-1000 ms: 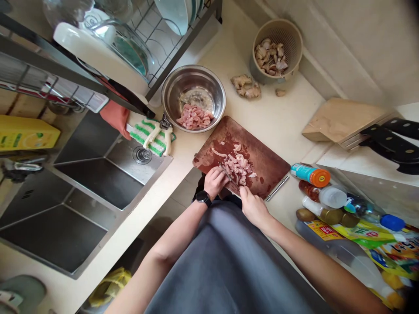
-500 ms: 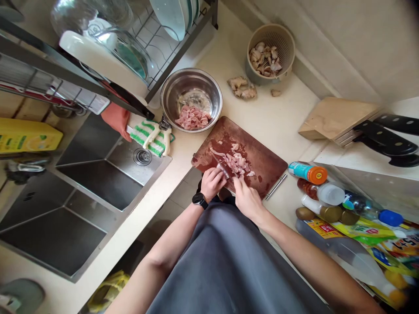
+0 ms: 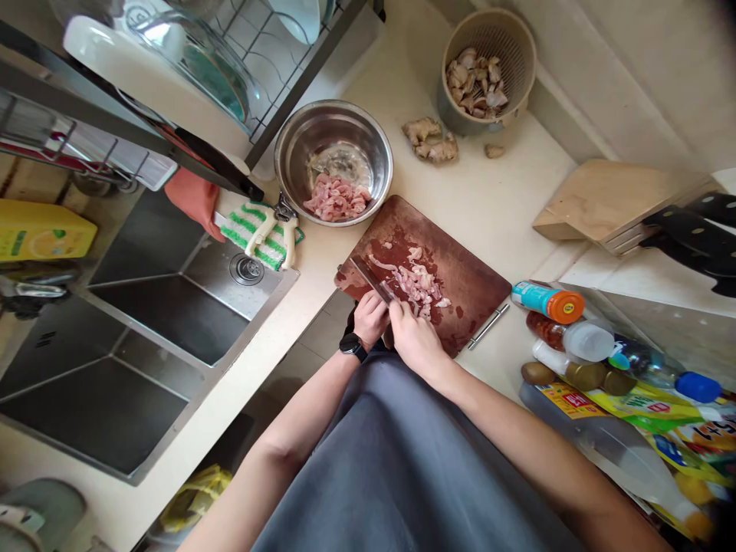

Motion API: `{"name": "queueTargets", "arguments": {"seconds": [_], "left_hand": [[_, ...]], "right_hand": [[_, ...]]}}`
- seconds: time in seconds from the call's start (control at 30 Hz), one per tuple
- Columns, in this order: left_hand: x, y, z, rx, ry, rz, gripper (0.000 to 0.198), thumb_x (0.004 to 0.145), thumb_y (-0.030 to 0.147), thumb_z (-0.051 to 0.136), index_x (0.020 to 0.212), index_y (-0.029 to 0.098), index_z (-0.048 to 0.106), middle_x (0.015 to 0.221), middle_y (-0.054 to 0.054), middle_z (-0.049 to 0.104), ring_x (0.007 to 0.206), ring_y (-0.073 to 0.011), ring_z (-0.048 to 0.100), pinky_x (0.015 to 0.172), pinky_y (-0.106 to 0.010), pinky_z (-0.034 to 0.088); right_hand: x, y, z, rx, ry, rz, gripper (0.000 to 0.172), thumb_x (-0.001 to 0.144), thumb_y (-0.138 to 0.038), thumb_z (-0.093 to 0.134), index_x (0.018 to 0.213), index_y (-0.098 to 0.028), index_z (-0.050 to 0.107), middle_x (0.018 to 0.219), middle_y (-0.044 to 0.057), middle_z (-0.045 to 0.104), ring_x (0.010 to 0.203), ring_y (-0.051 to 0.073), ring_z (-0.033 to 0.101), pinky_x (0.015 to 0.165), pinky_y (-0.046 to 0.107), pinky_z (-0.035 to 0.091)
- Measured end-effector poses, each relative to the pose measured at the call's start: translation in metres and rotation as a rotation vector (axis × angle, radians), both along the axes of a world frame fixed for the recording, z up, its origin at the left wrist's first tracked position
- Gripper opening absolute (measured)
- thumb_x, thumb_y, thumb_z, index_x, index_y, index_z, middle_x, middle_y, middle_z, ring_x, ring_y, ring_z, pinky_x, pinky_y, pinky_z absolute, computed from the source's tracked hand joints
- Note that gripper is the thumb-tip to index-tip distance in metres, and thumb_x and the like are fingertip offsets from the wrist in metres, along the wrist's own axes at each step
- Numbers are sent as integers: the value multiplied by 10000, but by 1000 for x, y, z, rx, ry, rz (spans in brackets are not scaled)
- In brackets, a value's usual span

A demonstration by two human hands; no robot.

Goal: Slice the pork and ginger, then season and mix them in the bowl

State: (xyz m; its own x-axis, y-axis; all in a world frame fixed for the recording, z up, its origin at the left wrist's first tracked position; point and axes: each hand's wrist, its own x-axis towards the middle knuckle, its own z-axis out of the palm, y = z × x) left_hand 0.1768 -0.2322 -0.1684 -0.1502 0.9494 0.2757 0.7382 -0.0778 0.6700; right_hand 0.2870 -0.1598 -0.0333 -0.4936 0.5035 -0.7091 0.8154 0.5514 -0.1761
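Note:
My right hand (image 3: pixel 415 331) is wrapped round the handle of a knife (image 3: pixel 366 276), whose blade points up and left over the near edge of the brown cutting board (image 3: pixel 460 268). Close against the blade, my left hand (image 3: pixel 371 316) has its fingers curled down on a piece of meat, mostly hidden by the fingers and knife. Just beyond both hands lies a loose pile of cut raw meat (image 3: pixel 418 282). More pink meat slices (image 3: pixel 336 198) sit in a steel bowl (image 3: pixel 287 157) behind the board's left corner.
A double sink (image 3: pixel 189 376) is at left, with a striped cloth (image 3: pixel 241 226) and white-handled shears (image 3: pixel 261 234) at its edge. Ginger (image 3: pixel 431 142) and a basket (image 3: pixel 520 46) of garlic stand behind. Right are a knife block (image 3: pixel 609 199) and several bottles (image 3: pixel 586 341).
The knife has swung up and left, so its blade now shows across the board beside my left fingers. My right hand has shifted left, closer to my left hand. The camera view has moved slightly.

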Motion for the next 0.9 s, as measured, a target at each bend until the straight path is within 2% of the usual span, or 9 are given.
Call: {"name": "queueTargets", "arguments": {"seconds": [0.1,0.27,0.33,0.43,0.5,0.57,0.73,0.8,0.9], "left_hand": [[0,1,0,9,-29,-19,149,958,283,558,962,207,687,945,-89,711,990,-218,658,890,-400,538],[1,2,-2,6,1,-36,155,917,330,629,908,186,685,909,-100,710,947,-227,663,866,-407,548],[2,2,-2,29,4,-34,119,921,284,619,914,183,680,921,-102,710,949,-224,662,866,-405,550],[0,2,1,83,2,-31,110,936,186,560,928,183,669,920,-99,707,952,-220,658,853,-401,557],[-2,4,3,98,12,-39,127,935,152,540,932,182,663,914,-95,704,943,-215,659,849,-398,561],[-3,8,5,106,29,-49,80,916,157,581,932,176,657,925,-94,704,934,-212,659,859,-400,562],[0,14,12,140,32,-54,102,859,121,655,945,175,649,916,-71,706,910,-191,652,861,-379,563],[-1,11,14,117,21,-56,125,860,114,649,966,180,656,924,-68,707,923,-186,653,866,-374,561],[-4,3,14,66,15,-84,123,877,151,647,995,183,665,980,-89,713,945,-192,660,874,-387,562]], "right_hand": [[-1,1,0,17,16,-13,346,1022,-153,176,1285,-168,399,1181,158,590,865,183,715,717,263,544],[43,-28,3,-70,-121,5,389,992,-101,221,1348,-154,367,1265,188,561,835,203,730,694,291,554],[35,-24,0,-68,-102,-5,372,991,-105,237,1332,-153,378,1247,187,568,855,204,726,717,291,552],[1,-2,-4,-7,15,-38,313,1013,-148,224,1270,-178,401,1213,166,579,894,191,714,751,283,543],[-10,8,-5,24,63,-60,298,1017,-158,219,1243,-186,411,1201,153,588,900,190,709,760,289,539],[1,6,-5,14,80,-81,301,1004,-140,241,1242,-185,421,1200,148,600,903,201,708,763,304,536],[67,-20,-10,-56,92,-212,363,969,-116,301,1316,-115,411,1142,168,660,900,236,712,761,318,523],[74,-23,-12,-14,99,-250,389,984,-131,273,1351,-85,394,1142,181,666,934,247,708,777,322,524],[62,-22,-10,62,82,-169,462,976,-118,257,1429,-103,348,1330,221,566,938,246,712,786,337,541]]}}
